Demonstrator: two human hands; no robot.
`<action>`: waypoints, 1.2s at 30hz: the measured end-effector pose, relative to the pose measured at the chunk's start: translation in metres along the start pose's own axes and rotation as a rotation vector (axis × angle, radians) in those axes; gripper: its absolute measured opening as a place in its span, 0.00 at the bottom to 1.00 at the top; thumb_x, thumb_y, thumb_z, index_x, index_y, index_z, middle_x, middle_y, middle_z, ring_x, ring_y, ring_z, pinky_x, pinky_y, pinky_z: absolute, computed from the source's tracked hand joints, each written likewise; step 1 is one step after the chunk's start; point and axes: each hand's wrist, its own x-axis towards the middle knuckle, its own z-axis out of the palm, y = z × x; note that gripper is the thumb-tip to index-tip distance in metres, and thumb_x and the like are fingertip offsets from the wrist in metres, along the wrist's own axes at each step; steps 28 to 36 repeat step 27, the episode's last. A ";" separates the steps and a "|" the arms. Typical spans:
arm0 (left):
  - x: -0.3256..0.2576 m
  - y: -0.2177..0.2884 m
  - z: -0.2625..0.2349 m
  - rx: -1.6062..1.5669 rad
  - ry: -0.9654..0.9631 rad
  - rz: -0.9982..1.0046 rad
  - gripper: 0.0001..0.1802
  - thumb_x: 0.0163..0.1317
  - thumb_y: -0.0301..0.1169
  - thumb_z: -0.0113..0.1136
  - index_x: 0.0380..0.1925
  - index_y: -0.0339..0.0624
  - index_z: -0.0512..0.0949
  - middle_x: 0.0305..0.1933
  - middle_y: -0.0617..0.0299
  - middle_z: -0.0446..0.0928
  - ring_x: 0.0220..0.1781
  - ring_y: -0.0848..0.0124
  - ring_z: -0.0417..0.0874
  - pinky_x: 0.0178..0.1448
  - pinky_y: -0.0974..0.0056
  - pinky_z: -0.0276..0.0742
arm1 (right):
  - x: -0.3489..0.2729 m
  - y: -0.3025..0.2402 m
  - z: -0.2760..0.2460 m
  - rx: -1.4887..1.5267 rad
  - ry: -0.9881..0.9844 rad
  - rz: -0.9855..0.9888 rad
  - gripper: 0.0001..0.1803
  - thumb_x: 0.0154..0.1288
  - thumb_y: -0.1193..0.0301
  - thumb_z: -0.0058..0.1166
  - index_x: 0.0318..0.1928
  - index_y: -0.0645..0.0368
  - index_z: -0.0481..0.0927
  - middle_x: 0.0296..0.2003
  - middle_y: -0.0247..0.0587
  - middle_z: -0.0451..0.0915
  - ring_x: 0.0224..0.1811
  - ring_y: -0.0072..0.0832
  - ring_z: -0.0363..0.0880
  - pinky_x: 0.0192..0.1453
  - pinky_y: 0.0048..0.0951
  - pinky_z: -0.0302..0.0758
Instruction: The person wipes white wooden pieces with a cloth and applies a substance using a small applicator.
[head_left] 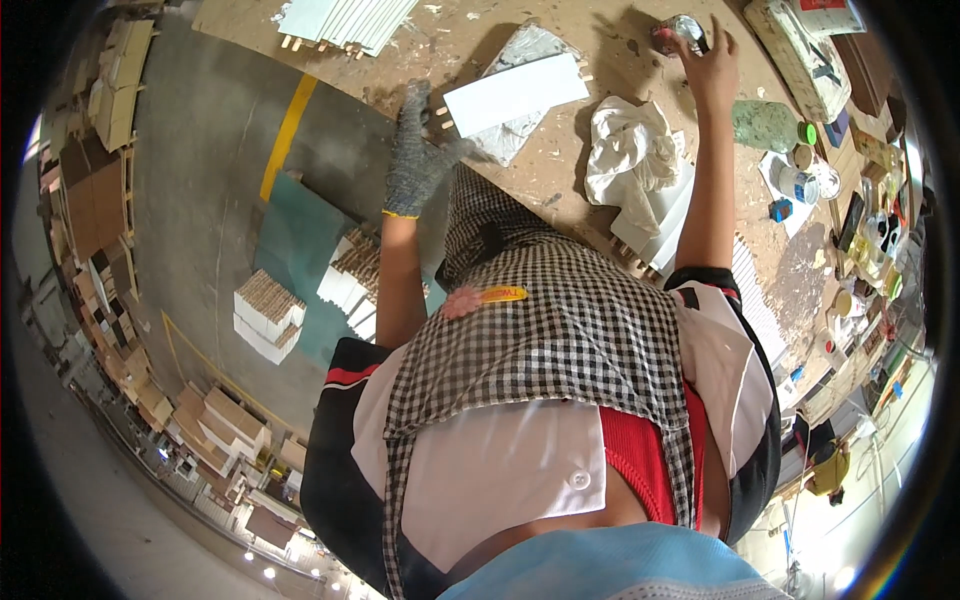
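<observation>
My left hand (412, 165), in a grey knitted glove with a yellow cuff, is open beside the left end of a white board (515, 93). Its fingers point away from me and its thumb sticks out to the right. Short wooden pegs stand out from both ends of the board, which lies on a crumpled, plastic-wrapped block (510, 140). At the far right, my bare right hand (710, 70) has its fingers spread. One of its digits overlaps a small round tin (664, 40) with reddish sides; whether it touches the tin is unclear.
A white cloth (628, 150) lies on the brown worktable (545, 185), partly over more white boards. More boards (345, 22) are stacked at the far edge. To the right are a green-capped bottle (768, 125), jars and clutter. Stacked boards (268, 318) stand lower left.
</observation>
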 end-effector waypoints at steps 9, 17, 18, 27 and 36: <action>-0.010 0.007 0.034 0.008 0.066 -0.033 0.49 0.52 0.36 0.78 0.70 0.34 0.63 0.64 0.41 0.71 0.64 0.52 0.74 0.66 0.50 0.72 | -0.073 0.017 -0.019 0.050 -0.406 0.255 0.27 0.71 0.46 0.52 0.41 0.59 0.84 0.39 0.52 0.84 0.43 0.55 0.81 0.49 0.51 0.76; -0.032 0.006 0.066 0.295 0.327 0.140 0.44 0.47 0.37 0.81 0.64 0.42 0.69 0.60 0.46 0.68 0.61 0.52 0.71 0.64 0.50 0.71 | -0.140 -0.048 -0.068 0.098 -0.285 -0.328 0.22 0.58 0.66 0.67 0.55 0.49 0.82 0.53 0.42 0.82 0.57 0.45 0.78 0.60 0.41 0.74; -0.031 0.020 0.070 0.202 0.303 0.134 0.44 0.46 0.34 0.81 0.64 0.42 0.69 0.60 0.47 0.68 0.60 0.52 0.72 0.64 0.50 0.72 | -0.154 -0.057 -0.067 0.091 -0.268 -0.372 0.23 0.56 0.69 0.68 0.54 0.50 0.82 0.53 0.42 0.81 0.57 0.44 0.78 0.61 0.41 0.73; -0.029 -0.002 0.076 0.259 0.225 0.067 0.57 0.57 0.44 0.75 0.77 0.40 0.47 0.77 0.37 0.54 0.79 0.45 0.55 0.81 0.47 0.50 | -0.135 -0.174 -0.074 0.553 -0.340 -0.628 0.34 0.50 0.76 0.68 0.62 0.48 0.80 0.65 0.45 0.74 0.59 0.40 0.80 0.65 0.39 0.76; -0.029 -0.002 0.076 0.259 0.225 0.067 0.57 0.57 0.44 0.75 0.77 0.40 0.47 0.77 0.37 0.54 0.79 0.45 0.55 0.81 0.47 0.50 | -0.135 -0.174 -0.074 0.553 -0.340 -0.628 0.34 0.50 0.76 0.68 0.62 0.48 0.80 0.65 0.45 0.74 0.59 0.40 0.80 0.65 0.39 0.76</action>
